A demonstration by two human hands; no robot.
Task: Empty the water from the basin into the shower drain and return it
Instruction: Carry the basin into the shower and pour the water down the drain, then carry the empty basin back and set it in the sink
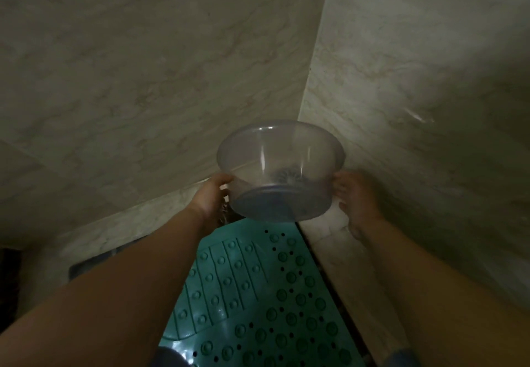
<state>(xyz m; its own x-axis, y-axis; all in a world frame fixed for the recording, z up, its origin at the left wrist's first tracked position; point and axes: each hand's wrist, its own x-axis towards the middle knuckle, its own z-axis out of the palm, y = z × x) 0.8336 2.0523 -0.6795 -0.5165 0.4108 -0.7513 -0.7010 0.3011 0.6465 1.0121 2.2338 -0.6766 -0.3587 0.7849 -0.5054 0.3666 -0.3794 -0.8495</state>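
Note:
A clear plastic basin (279, 166) is held in the air in the corner of a shower, tipped so its base faces me and its rim points away toward the wall. My left hand (213, 196) grips its left side near the base. My right hand (357, 194) holds its right side. Through the clear wall a round slotted drain (289, 177) shows on the floor behind it. I cannot see any water in the basin.
Marble-patterned tiled walls meet in a corner just behind the basin (309, 80). A teal anti-slip mat (258, 289) with bumps and holes covers the shower floor below my arms. A pale ledge (329, 240) runs along the mat's right side.

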